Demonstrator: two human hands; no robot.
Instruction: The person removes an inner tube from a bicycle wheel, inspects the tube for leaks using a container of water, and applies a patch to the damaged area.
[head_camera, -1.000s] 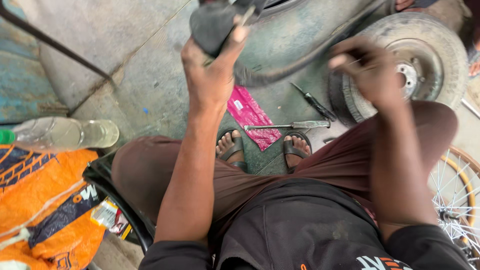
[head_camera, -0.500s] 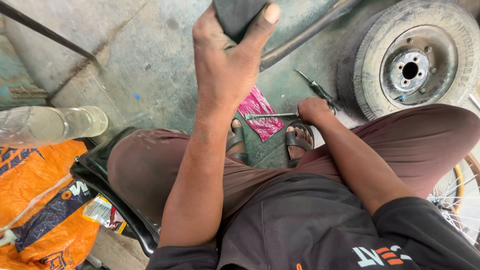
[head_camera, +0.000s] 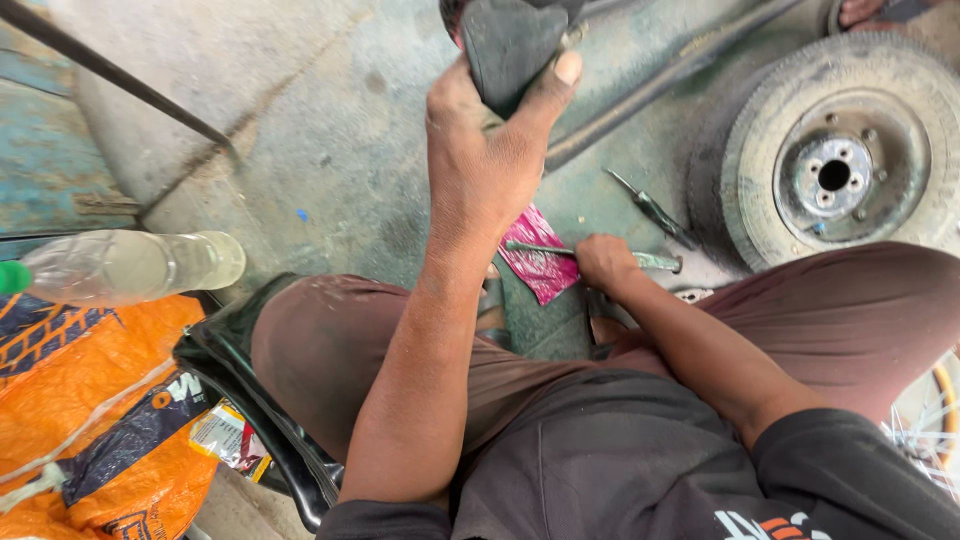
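My left hand (head_camera: 490, 160) is raised in front of me and grips a folded piece of black rubber inner tube (head_camera: 510, 40). My right hand (head_camera: 603, 262) is down on the concrete floor between my knees, closed around a long metal tool (head_camera: 655, 261) that lies across a pink wrapper (head_camera: 540, 262). A second dark-handled tool (head_camera: 655, 212) lies on the floor just beyond it. I am seated, in brown trousers and a black shirt.
A small wheel with a worn tyre and metal hub (head_camera: 835, 160) lies at the right. A clear plastic bottle (head_camera: 130, 265) lies at the left above an orange sack (head_camera: 70, 420). A dark rod (head_camera: 110, 75) crosses the upper left. Spokes of a wheel (head_camera: 930, 420) show at the right edge.
My right hand dropped from near the tyre to the floor and closed on the metal tool. My left hand stayed raised, holding the rubber tube.
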